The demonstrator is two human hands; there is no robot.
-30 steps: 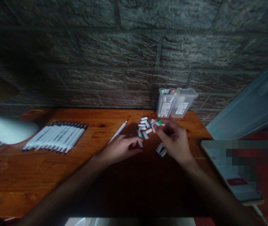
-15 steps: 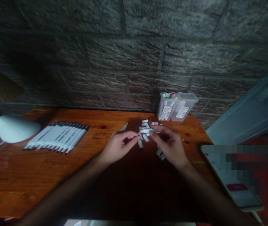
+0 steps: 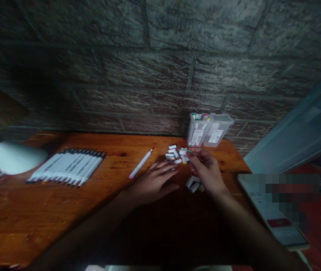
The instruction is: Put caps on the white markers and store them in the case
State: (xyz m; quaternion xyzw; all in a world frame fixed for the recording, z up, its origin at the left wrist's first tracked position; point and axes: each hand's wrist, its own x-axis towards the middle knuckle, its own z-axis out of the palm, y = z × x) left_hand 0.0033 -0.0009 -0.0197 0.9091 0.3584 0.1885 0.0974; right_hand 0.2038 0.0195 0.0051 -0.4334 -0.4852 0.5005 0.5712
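Caps [image 3: 172, 154] in Close Quarters Call for Light Fingertips

From the head view, the loose caps lie in a small heap on the wooden table [image 3: 115, 210], between and just beyond the two hands. The left hand [image 3: 155, 178] is spread palm down at the near side of the heap, its thumb well apart from the fingers, and nothing shows in its grasp. The right hand [image 3: 207, 169] has thumb and forefinger drawn close at a green-ended piece [image 3: 189, 151]; whether they are clamped on it I cannot tell, since the fingers partly hide it.

The step in hand looks like picking through these pieces. Doing it well probably means pinching one at a time across the barrel, with the coloured end left visible (the light is dim, so that band of colour is the best clue). The flattened left hand could serve as a low fence, because round pieces may roll if nudged.

Some care is due to the surroundings. The white marker [image 3: 141, 163] lies just beside the left hand, its reddish tip pointing away, so that wrist should avoid sweeping outward. The second cluster [image 3: 194, 187] lies near the right hand, on its inner side; lifting rather than dragging should leave it undisturbed.
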